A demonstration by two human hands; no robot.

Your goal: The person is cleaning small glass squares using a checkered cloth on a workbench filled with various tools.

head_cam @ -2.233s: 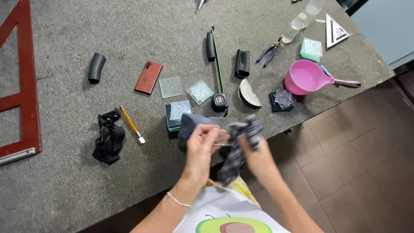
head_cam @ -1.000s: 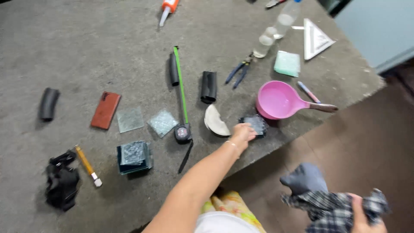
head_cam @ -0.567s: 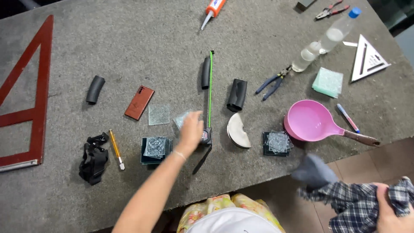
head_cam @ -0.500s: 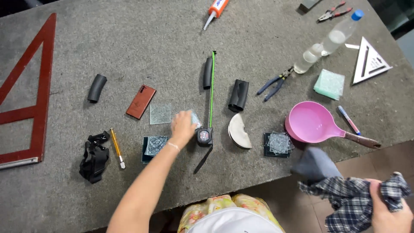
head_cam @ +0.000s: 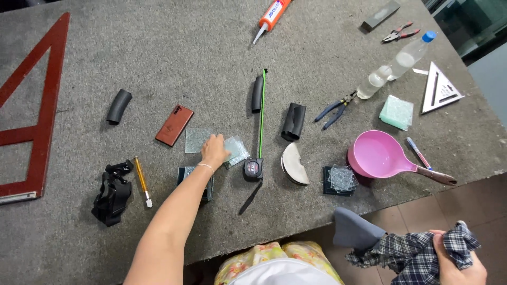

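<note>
My left hand (head_cam: 213, 150) reaches over the grey stone table (head_cam: 185, 58) and rests its fingers on a small square of patterned glass (head_cam: 235, 149). A second clear glass square (head_cam: 196, 140) lies just left of the hand. A dark stack of glass pieces (head_cam: 186, 176) sits partly hidden under my wrist. My right hand (head_cam: 455, 261) hangs off the table's front edge at the lower right, closed on a dark plaid cloth (head_cam: 401, 252).
A tape measure (head_cam: 253, 169) with its green blade extended lies right of my left hand. Further right are a curved white shard (head_cam: 293, 164), a dark glass stack (head_cam: 339, 180) and a pink scoop (head_cam: 379, 157). A red phone (head_cam: 174, 124), glass cutter (head_cam: 142, 180) and black strap (head_cam: 112, 192) lie to the left.
My left hand let go of the cloth, reached to the right-hand glass stack, then swept left to the patterned glass square. My right hand carried the cloth off the table edge.
</note>
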